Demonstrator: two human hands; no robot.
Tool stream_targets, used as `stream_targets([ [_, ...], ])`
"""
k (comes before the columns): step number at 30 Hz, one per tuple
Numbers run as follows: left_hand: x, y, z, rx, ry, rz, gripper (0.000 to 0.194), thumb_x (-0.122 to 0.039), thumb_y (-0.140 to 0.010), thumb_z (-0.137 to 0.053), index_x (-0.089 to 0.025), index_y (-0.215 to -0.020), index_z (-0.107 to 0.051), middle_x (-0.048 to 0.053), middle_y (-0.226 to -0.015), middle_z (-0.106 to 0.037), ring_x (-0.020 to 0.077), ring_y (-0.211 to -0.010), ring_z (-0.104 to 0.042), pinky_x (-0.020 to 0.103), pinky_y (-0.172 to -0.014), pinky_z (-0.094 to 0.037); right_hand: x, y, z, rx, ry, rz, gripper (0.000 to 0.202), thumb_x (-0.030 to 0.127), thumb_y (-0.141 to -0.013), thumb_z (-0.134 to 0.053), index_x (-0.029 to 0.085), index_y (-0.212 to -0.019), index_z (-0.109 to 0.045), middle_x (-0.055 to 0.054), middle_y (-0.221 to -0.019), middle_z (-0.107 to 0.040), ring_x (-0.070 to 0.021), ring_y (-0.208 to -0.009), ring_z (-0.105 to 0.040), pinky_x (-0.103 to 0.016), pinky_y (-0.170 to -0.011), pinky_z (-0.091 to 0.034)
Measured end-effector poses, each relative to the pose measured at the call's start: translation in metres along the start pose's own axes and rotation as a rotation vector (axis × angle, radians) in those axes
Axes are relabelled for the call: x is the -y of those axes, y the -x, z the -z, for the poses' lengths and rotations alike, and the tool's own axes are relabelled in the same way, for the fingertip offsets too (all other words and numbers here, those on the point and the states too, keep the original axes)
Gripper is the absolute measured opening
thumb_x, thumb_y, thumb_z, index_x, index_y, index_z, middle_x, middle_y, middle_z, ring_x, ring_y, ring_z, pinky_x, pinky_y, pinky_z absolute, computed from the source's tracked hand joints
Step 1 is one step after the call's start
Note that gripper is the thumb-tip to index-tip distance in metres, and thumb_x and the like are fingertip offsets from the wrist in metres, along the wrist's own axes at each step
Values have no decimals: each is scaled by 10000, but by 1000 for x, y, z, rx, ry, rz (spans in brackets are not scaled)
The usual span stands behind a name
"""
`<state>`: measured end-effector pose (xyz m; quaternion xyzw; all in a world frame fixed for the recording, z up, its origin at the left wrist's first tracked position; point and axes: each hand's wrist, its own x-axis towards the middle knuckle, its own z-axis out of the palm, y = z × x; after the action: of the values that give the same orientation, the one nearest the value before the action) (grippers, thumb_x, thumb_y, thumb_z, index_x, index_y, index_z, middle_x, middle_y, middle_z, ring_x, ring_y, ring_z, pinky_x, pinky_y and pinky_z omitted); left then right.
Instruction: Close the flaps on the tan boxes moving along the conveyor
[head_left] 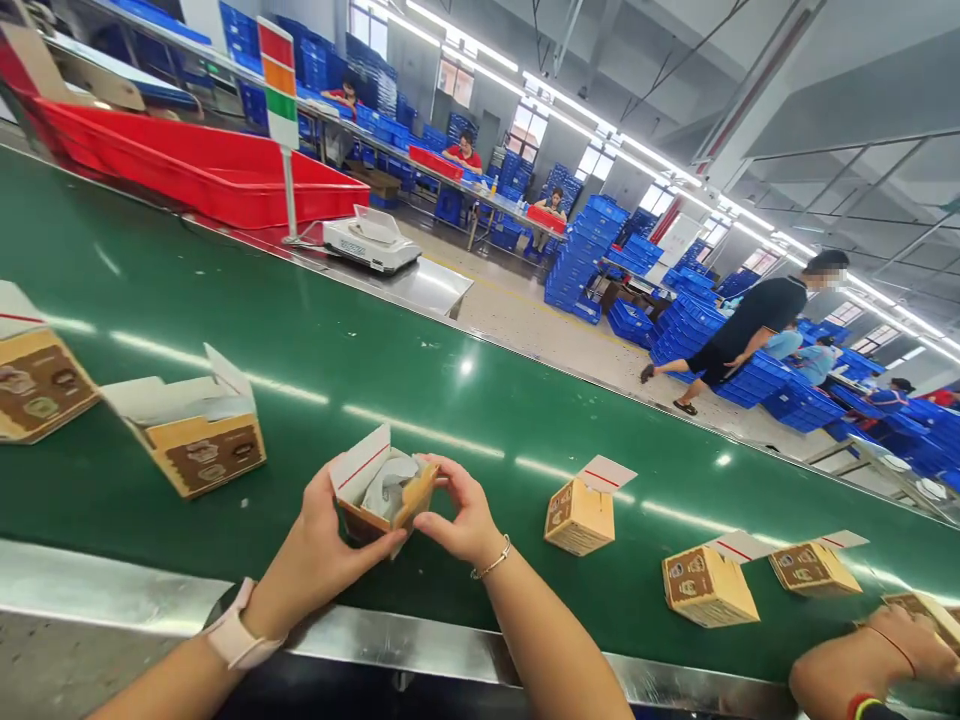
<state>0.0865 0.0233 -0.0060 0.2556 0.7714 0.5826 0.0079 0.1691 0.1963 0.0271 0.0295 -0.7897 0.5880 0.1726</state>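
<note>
Between my two hands, over the green conveyor belt, is a small brown-and-yellow cardboard box [414,497] with its white flap up. A silvery plastic pouch [390,487] shows inside it. My left hand [324,545] grips the box's left side, thumb along the front. On the right side, my right hand [465,510] holds the box's edge between thumb and fingers. Left of my hands stands an open box [214,455] with pouch material at its top, and another box [45,385] sits at the frame's left edge.
To the right on the green belt [480,400] stand several boxes, including a closer one [581,518]. A co-worker's hand [900,640] touches a box at far right. Beyond the belt are a red tray [225,170], a white scale [371,240] and a walking person [757,320].
</note>
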Motion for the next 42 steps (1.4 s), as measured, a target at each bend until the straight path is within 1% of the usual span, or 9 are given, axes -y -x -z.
stream_targets([
  [3, 12, -9, 20, 65, -85, -351, 573, -499, -887, -489, -211, -1373, -391, 139, -1346, -506, 343, -1253, -494, 481, -1063, -437, 3, -3, -3, -11, 214, 150, 470, 556, -825, -593, 236, -1167, -637, -96, -1178, -659, -238, -1094, -600, -413, -994, -444],
  [6, 18, -10, 33, 8, -162, -562, 473, -296, -960, -426, -330, -1429, -374, 40, -1407, -484, 275, -1371, -378, 416, -1114, -386, 1, -1, -8, 15, 385, 281, 492, 504, -820, -608, 232, -1229, -607, -102, -1244, -630, -254, -1164, -552, -448, -1069, -376],
  [16, -5, 6, 17, 19, -369, -732, 543, -215, -1008, -297, -223, -1530, -146, 120, -1394, -492, 240, -1284, -474, 345, -879, -389, -6, 5, 1, 221, 579, 260, 466, 470, -748, -761, 226, -1119, -619, -55, -1188, -668, -212, -988, -562, -414, -949, -400],
  [20, -3, 5, 14, 95, -432, -815, 510, -317, -999, -341, -252, -1500, -272, 82, -1289, -587, 288, -1241, -469, 376, -862, -340, 4, 19, 1, 228, 655, 164, 417, 518, -681, -828, 265, -982, -687, 16, -1033, -714, -212, -951, -512, -378, -881, -394],
  [23, -5, 8, 4, 105, -403, -840, 455, -317, -995, -317, -252, -1438, -396, 74, -1287, -588, 303, -1234, -438, 403, -891, -299, 12, 30, 2, 203, 658, 166, 333, 598, -815, -672, 279, -901, -707, 22, -987, -717, -205, -914, -498, -382, -857, -373],
  [29, -13, 3, -8, 231, -382, -832, 370, -382, -999, -322, -287, -1207, -613, 41, -1145, -660, 281, -1115, -470, 431, -909, -233, 24, 45, -12, -88, 476, 331, 584, 555, -1020, -213, 214, -874, -663, -37, -896, -700, -167, -754, -550, -400, -813, -382],
  [33, -9, -7, -7, 398, -302, -770, 343, -403, -985, -350, -313, -1141, -642, 39, -1025, -673, 262, -998, -517, 452, -911, -278, 17, 53, -34, -404, 437, 283, 535, 491, -1022, -295, 200, -702, -609, -52, -746, -627, -172, -727, -560, -370, -741, -444],
  [37, -23, 2, -20, 480, -208, -719, 370, -327, -985, -311, -275, -1237, -577, 71, -1074, -646, 248, -1003, -553, 425, -913, -394, 11, 64, -36, -742, 252, 2, 316, 470, -854, -616, 187, -713, -609, -104, -1025, -612, -224, -982, -586, -339, -771, -496],
  [42, -52, 29, -34, 19, 12, -630, 424, -201, -950, -472, -211, -1359, -361, 118, -1255, -529, 242, -1230, -488, 360, -969, -423, 13, 81, -19, -774, -140, -431, 451, 396, -660, -726, 201, -1043, -590, -90, -1118, -605, -214, -979, -592, -267, -696, -494],
])
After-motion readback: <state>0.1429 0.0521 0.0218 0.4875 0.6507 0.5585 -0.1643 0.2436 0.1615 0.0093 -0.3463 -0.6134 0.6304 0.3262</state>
